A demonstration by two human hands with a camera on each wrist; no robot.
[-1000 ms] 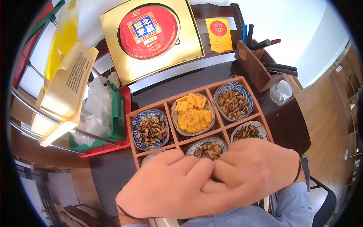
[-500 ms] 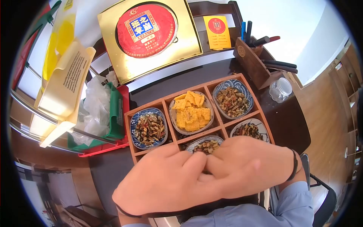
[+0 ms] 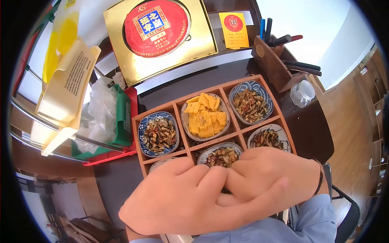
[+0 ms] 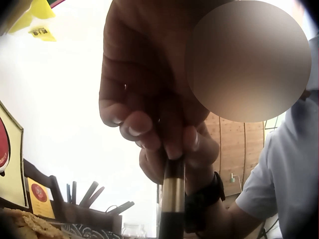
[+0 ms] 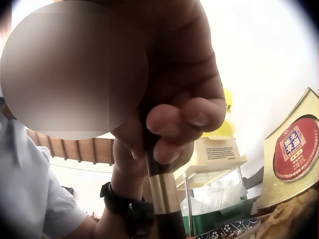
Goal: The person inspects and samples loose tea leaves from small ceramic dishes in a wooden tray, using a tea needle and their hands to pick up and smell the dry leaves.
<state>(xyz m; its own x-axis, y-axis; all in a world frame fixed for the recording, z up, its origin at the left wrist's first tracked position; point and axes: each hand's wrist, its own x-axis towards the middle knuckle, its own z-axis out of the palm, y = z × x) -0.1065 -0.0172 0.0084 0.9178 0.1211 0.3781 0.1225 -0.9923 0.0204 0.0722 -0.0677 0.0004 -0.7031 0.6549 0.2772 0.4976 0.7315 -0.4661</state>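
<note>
Both hands are close together over the front of a wooden compartment tray [image 3: 184,141], backs up in the head view. Together, my left hand [image 3: 174,198] and right hand [image 3: 271,174] pinch a dark stick with a gold band [image 4: 173,196], whose banded part sticks out below the fingertips in both wrist views. From the head view the stick is hidden under the hands. Nearest to the fingers is a small dish of brownish dried bits [image 3: 221,157], partly covered. Behind it lies a dish of yellow chips [image 3: 204,121].
More dishes of dried bits [image 3: 159,135] fill other compartments. A gold box [image 3: 198,40] and yellow card [image 3: 234,30] stand behind. To the right are a wooden pen holder [image 3: 275,65] and clear jar [image 3: 302,94]; to the left, a wire rack and green basket [image 3: 122,117].
Hands stay joined over the tray's front with little movement. The head view has shifted slightly, so the tray and gold box appear a little higher and further left.
</note>
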